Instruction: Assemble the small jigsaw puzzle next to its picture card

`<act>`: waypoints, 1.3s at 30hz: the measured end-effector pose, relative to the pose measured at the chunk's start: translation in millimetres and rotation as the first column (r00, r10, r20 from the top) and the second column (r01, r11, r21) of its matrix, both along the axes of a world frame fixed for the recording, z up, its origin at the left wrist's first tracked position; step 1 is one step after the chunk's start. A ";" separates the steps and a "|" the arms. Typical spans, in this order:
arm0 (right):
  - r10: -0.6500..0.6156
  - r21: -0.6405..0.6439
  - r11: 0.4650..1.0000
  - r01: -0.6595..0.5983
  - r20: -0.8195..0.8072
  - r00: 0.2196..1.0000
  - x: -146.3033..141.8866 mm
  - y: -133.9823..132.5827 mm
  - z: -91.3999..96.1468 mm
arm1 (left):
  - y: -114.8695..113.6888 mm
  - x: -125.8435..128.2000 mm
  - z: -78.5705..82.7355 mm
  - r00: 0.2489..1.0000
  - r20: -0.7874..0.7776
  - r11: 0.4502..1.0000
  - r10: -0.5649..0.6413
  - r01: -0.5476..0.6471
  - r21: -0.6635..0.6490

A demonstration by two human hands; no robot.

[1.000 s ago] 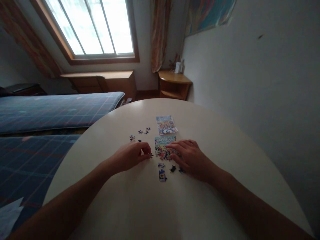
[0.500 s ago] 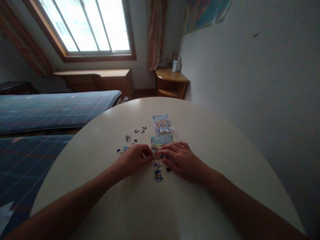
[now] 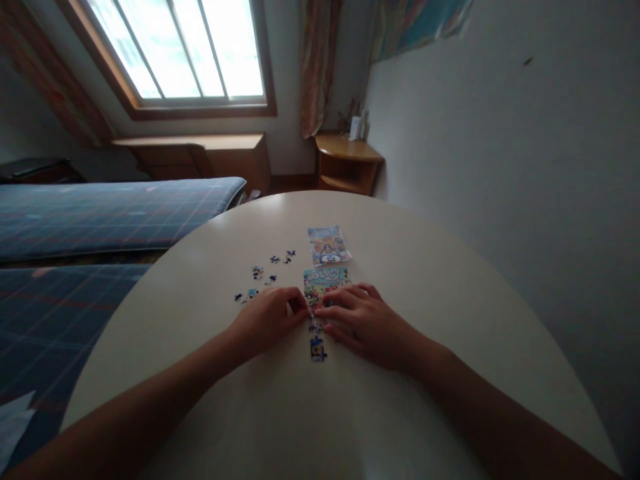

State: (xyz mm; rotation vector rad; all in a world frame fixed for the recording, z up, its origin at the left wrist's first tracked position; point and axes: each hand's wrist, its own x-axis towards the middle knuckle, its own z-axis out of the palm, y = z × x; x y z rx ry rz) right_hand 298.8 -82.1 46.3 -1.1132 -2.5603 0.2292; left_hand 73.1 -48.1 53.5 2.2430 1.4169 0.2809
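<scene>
My left hand (image 3: 273,312) is closed in a pinch, thumb and forefinger meeting at the lower left edge of the colourful puzzle sheet (image 3: 320,279). Whatever sits between those fingertips is too small to make out. Across the sheet's lower right part lies my right hand (image 3: 363,323), palm down with fingers apart, its fingertips close to the left ones. Small puzzle pieces (image 3: 315,327) lie just below the fingertips. Nearer to me is a joined puzzle section (image 3: 317,349) with a blue and yellow picture. My right fingers hide part of the sheet.
Several loose puzzle pieces (image 3: 257,273) are scattered left of the sheet on the round white table (image 3: 225,240). Beyond the sheet lies a printed picture packet (image 3: 329,245). A bed with a plaid mattress (image 3: 115,210) stands left, and a wall (image 3: 500,153) rises right.
The view has shifted slightly. A dark piece that showed beside my right thumb is out of sight now. My right hand has edged slightly towards my left, which keeps its pinch.
</scene>
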 end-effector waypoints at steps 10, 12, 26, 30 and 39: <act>0.013 0.060 0.998 -0.018 0.088 0.996 -4.9 -2.3 5.9 | 12.4 -15.7 -12.4 0.999 0.034 0.969 -0.017 0.008 0.247; 0.005 0.054 0.998 -0.010 0.102 0.995 -5.6 -2.5 5.8 | 11.5 -14.1 -17.0 0.999 0.031 0.956 -0.021 0.011 0.293; -0.010 0.060 0.998 0.004 0.105 0.994 -8.2 -5.3 5.1 | 13.5 -12.2 -27.3 0.997 -0.012 0.948 -0.075 0.074 0.311; -0.084 0.008 0.996 0.085 -0.034 0.996 -13.4 -8.6 0.1 | 16.3 -13.4 -29.7 0.990 -0.009 0.930 -0.138 0.133 0.342; -0.237 -0.070 0.971 0.229 -0.159 0.958 -26.7 -14.5 -6.4 | 23.4 -11.8 -33.6 0.955 -0.048 0.877 -0.292 0.287 0.386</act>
